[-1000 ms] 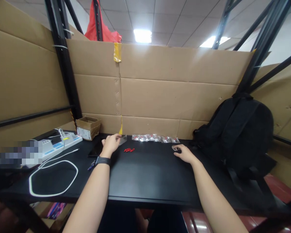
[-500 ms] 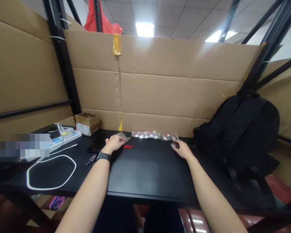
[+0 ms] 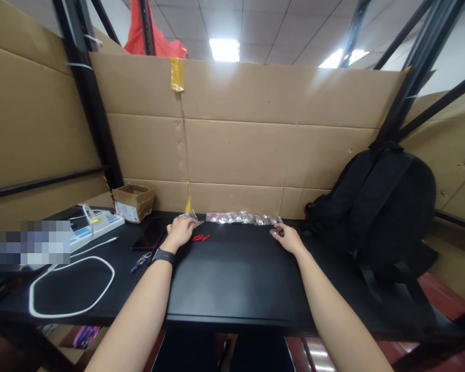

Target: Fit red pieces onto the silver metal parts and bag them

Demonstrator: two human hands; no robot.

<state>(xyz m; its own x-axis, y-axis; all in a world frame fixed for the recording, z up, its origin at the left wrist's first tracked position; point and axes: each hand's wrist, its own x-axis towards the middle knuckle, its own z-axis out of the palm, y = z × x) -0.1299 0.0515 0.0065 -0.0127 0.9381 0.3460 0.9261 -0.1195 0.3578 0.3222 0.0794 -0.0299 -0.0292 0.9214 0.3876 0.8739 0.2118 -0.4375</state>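
Observation:
On the left of the black table (image 3: 232, 284), my left hand (image 3: 181, 231) is closed over clear plastic packaging (image 3: 198, 223) near the back edge. Just right of it lies a small red cord (image 3: 200, 238). A row of clear packets (image 3: 236, 217) with round silvery items and red bits runs along the back. At its right end, my right hand (image 3: 289, 237) pinches a small round silvery item (image 3: 275, 233) at the tabletop.
A black backpack (image 3: 387, 206) stands on the right. Leftward are an open cardboard box (image 3: 134, 202), a dark phone (image 3: 150, 235), keys (image 3: 141, 262), a power strip (image 3: 96, 229) and a looped white cable (image 3: 72, 313). Cardboard walls (image 3: 236, 144) enclose the table.
The camera view has shifted slightly, moving the scene left and a little down. My left hand has settled lower over the plastic packaging. My right hand still holds the round item.

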